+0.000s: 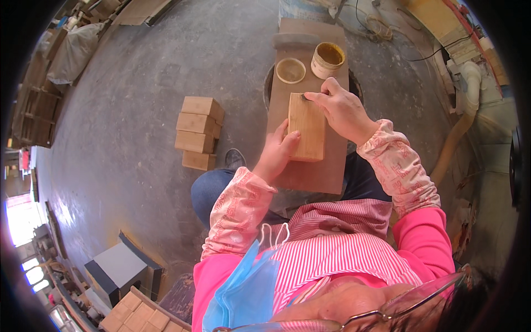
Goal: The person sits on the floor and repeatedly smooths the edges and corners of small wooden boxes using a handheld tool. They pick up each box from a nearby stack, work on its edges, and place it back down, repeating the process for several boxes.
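Note:
A pale wooden box or block (pixel 307 128) with visible grain lies lengthwise on a brown board (pixel 309 178) before me. My left hand (pixel 278 148) grips its near left side, thumb on the top face and fingers along the edge. At the far end, my right hand (pixel 342 106) bends over the right corner, pinching a small dark object (pixel 305 97) against the top face; its kind is too small to tell. Just beyond stands an open tub (pixel 327 61) with yellow-brown matter inside. Its likely lid (pixel 291 70) lies beside it on the left.
Several similar wooden blocks (pixel 197 124) are stacked on the concrete floor (pixel 137 124) to the left. More wooden pieces (pixel 137 313) fill a container at lower left, near a grey box-like stand (pixel 120 265). A flexible hose (pixel 452 141) runs along the right.

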Available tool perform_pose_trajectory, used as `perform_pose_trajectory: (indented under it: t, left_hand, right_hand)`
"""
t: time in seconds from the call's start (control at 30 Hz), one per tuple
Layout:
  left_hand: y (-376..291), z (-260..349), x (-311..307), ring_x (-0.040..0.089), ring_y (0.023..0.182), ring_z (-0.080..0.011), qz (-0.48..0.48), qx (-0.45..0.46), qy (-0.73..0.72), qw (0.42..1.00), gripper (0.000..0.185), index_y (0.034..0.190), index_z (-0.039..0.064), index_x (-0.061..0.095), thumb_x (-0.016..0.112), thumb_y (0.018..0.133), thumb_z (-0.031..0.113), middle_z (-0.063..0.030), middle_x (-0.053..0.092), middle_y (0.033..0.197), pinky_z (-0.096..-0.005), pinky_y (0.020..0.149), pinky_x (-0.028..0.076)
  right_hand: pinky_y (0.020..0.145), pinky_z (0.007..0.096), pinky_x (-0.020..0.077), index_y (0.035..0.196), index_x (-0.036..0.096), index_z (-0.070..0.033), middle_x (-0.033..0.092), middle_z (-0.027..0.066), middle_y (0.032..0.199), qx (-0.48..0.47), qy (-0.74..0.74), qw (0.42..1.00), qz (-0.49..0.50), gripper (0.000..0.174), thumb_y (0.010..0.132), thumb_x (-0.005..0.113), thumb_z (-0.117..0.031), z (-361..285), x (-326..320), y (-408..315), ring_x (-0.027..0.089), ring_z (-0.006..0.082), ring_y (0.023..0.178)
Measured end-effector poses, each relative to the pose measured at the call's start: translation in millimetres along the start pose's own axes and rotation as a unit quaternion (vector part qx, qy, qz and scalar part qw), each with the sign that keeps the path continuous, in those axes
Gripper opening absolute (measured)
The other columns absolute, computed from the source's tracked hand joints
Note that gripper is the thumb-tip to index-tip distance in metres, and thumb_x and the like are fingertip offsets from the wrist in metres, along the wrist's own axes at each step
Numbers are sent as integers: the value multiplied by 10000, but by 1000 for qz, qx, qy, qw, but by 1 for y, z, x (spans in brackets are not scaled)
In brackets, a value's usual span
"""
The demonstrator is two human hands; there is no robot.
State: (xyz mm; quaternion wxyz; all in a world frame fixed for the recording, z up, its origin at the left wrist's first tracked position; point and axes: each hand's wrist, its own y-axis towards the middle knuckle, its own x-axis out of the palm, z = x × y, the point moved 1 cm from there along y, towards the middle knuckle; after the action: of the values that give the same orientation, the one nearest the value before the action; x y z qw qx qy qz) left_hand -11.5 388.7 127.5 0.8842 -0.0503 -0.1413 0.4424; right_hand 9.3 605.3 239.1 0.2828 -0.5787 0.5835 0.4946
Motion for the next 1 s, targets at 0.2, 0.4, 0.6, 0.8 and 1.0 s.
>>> perform_pose_trajectory:
  t: [0.2, 0.4, 0.6, 0.8, 1.0]
  left_hand:
    - [2, 0, 2, 678, 1065, -213, 27, 41, 26, 998, 692, 1491, -114, 453, 630, 984, 324, -199, 723, 1146, -336, 952, 525]
    - [0, 9, 4, 683, 1021, -189, 7, 29, -13, 999, 672, 1487, -114, 457, 631, 988, 301, -180, 729, 1120, -328, 903, 542]
    - [-1, 11, 4, 676, 1043, -174, -4, 1, -16, 1000, 669, 1507, -105, 439, 622, 995, 284, -166, 725, 1148, -324, 920, 537]
    - [-1, 11, 4, 673, 1065, -182, -5, 16, -27, 999, 684, 1518, -101, 426, 627, 996, 293, -166, 721, 1167, -325, 941, 532]
    - [0, 8, 3, 674, 1089, -195, -3, 17, -18, 1000, 695, 1513, -108, 428, 636, 992, 303, -180, 713, 1201, -329, 950, 532]
  right_hand:
    - [746, 428, 547, 1215, 744, -115, 558, 110, 1024, 14, 35, 999, 11, 304, 927, 665, -60, 3, 7, 2, 658, 320, 860]
    - [762, 433, 546, 1215, 748, -118, 562, 114, 1034, 27, 7, 999, 15, 308, 922, 670, -65, 3, 5, 2, 661, 318, 874]
    - [752, 417, 543, 1227, 746, -117, 559, 109, 1028, 20, -56, 998, -9, 340, 906, 661, -47, -6, -2, 0, 658, 297, 893]
    - [739, 419, 539, 1239, 742, -136, 555, 103, 1017, 10, -43, 999, -6, 337, 928, 636, -61, -8, -5, -2, 653, 296, 879]
    - [729, 418, 534, 1243, 741, -156, 556, 97, 1004, 7, -23, 1000, -19, 328, 943, 630, -84, -9, 2, -2, 650, 294, 880]
